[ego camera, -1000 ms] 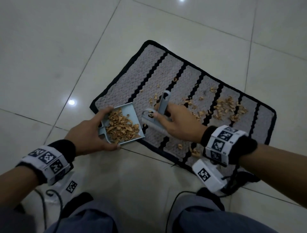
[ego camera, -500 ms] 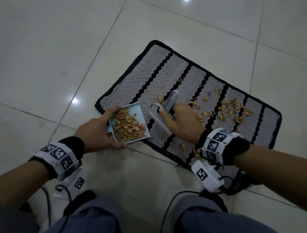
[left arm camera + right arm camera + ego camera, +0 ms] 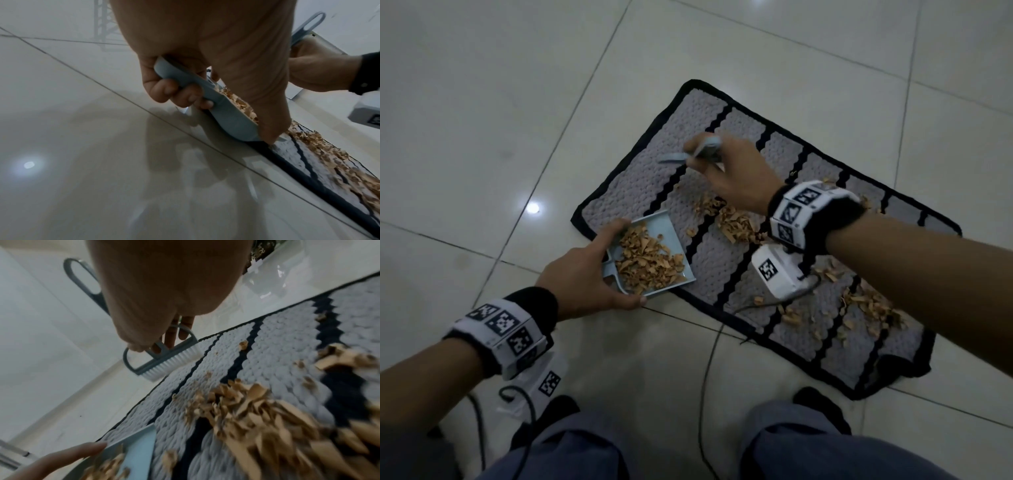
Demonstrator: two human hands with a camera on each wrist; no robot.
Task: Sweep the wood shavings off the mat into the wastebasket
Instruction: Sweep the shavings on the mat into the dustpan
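Left hand point(image 3: 585, 274) fingers clamped on dustpan point(image 3: 654, 255) at mat point(image 3: 640, 164) near edge, catching shavings point(image 3: 736, 221); right hand point(image 3: 736, 171) fingers wrapped round brush point(image 3: 162, 356), seemingly lifted beyond heap for pull toward dustpan; wastebasket unseen

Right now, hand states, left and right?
Left hand: closed, holding the dustpan.
Right hand: closed, holding the brush.
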